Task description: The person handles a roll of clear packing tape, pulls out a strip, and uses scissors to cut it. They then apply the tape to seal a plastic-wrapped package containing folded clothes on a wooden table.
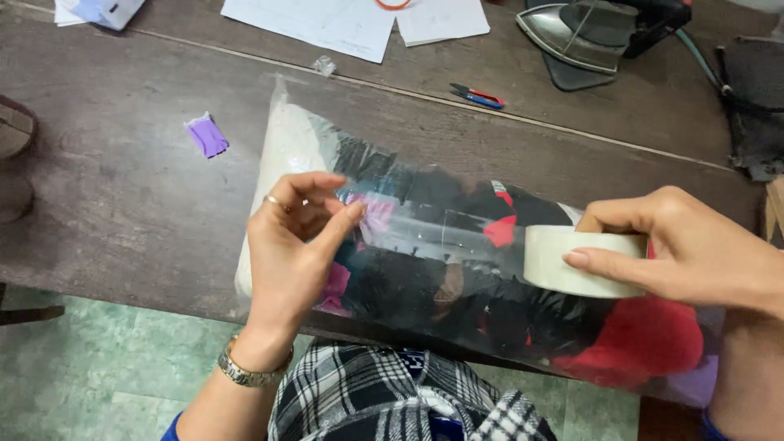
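Note:
A clear plastic bag (425, 269) stuffed with black, red, pink and white cloth lies across the near edge of a dark wooden table (122, 196). My right hand (694, 249) grips a roll of clear tape (572, 261) over the bag. A strip of tape (433, 233) runs from the roll to my left hand (294, 245), which pinches its free end between thumb and fingers just above the bag. A ring and a metal wristwatch are on the left hand.
A purple cloth scrap (207, 135) lies left of the bag. White paper sheets (327, 20), small red and blue snips (478, 96) and a clothes iron (588, 33) sit at the far side. Green floor shows below the table edge.

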